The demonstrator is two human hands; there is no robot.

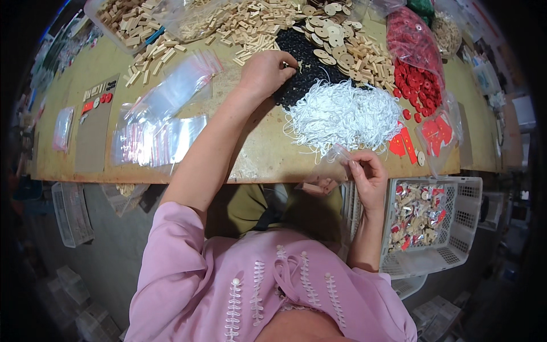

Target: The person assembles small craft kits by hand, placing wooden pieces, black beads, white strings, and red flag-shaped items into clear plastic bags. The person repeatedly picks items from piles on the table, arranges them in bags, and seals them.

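Note:
My left hand (pixel 265 74) reaches to the near side of a pile of small black pieces (pixel 305 54), at its left edge. Thumb and fingertips are drawn together there, and whatever is between them is too small to make out. Close to the table's front edge, my right hand (pixel 369 178) pinches a clear plastic zip bag (pixel 336 162) by its upper part. A few small wooden pieces (pixel 320 186) lie in the bottom of the bag. A heap of white string loops (pixel 345 114) sits between my two hands.
Wooden sticks (pixel 253 25) and round wooden discs (pixel 333 43) are heaped behind. Red discs (pixel 419 85) and red tags (pixel 403 143) lie right. Zip bags (pixel 159 139) and a cardboard strip with sample parts (pixel 94 125) lie left. A white crate (pixel 458 216) of filled bags stands below right.

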